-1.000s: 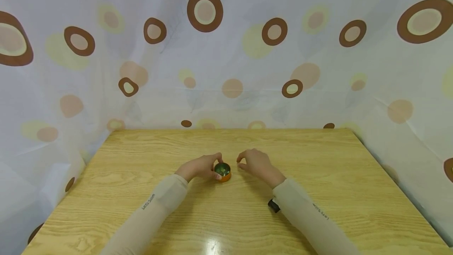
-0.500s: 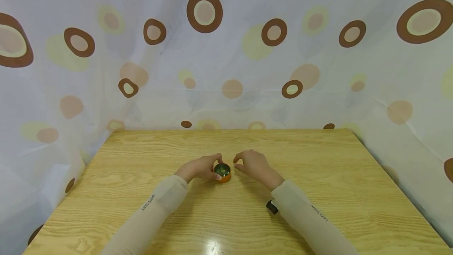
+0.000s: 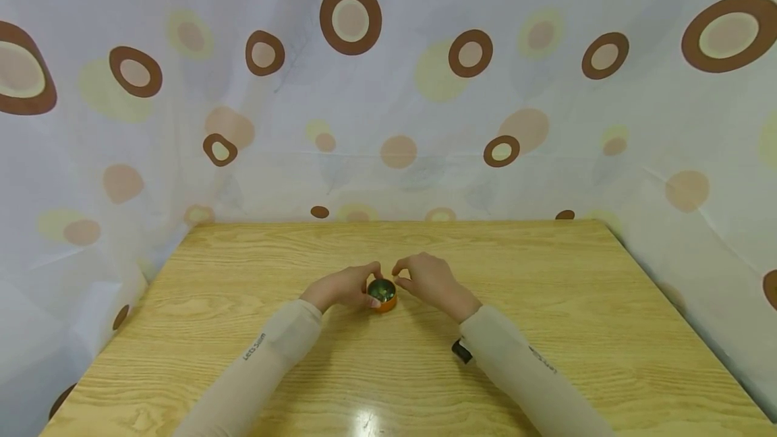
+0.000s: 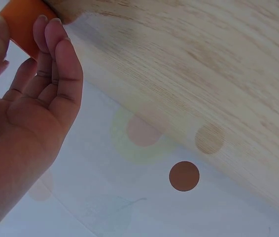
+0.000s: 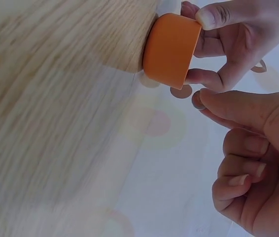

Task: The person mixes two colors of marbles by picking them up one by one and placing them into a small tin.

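A small orange bowl [image 3: 386, 305] with a dark green inside stands on the wooden table [image 3: 546, 275], near the middle. My left hand [image 3: 344, 285] grips it from the left, thumb at the near side and fingers at the far side. Small shiny bits show inside the bowl. Just right of its rim is my right hand [image 3: 432, 280]. In the right wrist view, thumb and index finger pinch a coin [image 5: 197, 100], close to the open side of the bowl; the other fingers are curled toward the palm. The left wrist view shows only a corner of the bowl.
A pale curtain [image 3: 388, 100] with brown and beige spots hangs behind and at both sides of the table. A black device [image 3: 462, 351] sits under the right sleeve [image 3: 522, 363]. Light glares on the near part of the tabletop.
My right hand has moved left, with the pinched coin nearing the bowl's rim. The left hand and the bowl have stayed in place.
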`<state>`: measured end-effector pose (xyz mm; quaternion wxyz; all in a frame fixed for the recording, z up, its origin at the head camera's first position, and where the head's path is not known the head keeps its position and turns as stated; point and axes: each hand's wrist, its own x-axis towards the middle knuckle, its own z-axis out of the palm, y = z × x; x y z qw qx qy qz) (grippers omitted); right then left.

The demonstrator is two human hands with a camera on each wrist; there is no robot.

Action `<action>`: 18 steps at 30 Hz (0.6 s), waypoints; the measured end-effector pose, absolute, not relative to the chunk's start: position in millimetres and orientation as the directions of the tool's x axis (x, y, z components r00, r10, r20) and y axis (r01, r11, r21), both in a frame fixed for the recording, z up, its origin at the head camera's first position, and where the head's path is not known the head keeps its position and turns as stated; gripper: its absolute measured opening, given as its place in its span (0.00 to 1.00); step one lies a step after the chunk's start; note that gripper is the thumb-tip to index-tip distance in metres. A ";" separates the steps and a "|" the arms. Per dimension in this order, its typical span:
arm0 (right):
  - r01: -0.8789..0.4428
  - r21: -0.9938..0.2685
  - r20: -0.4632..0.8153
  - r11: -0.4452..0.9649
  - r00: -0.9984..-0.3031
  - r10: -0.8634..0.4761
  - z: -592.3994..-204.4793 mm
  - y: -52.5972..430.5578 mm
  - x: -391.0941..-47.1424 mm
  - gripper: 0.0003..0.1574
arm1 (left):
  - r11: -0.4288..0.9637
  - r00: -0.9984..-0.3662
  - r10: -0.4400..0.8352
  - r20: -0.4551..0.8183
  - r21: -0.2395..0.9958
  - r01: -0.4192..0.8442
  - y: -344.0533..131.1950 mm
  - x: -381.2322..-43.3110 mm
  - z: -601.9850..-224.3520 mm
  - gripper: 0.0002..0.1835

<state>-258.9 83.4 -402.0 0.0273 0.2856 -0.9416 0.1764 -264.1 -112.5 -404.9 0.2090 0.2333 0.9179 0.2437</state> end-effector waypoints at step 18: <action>-0.573 -0.330 0.150 0.750 -0.817 -0.557 -400.9 72.1 -258.9 0.10 | 0.768 -0.800 0.537 -0.266 0.547 0.334 -112.6 -266.9 -407.4 0.20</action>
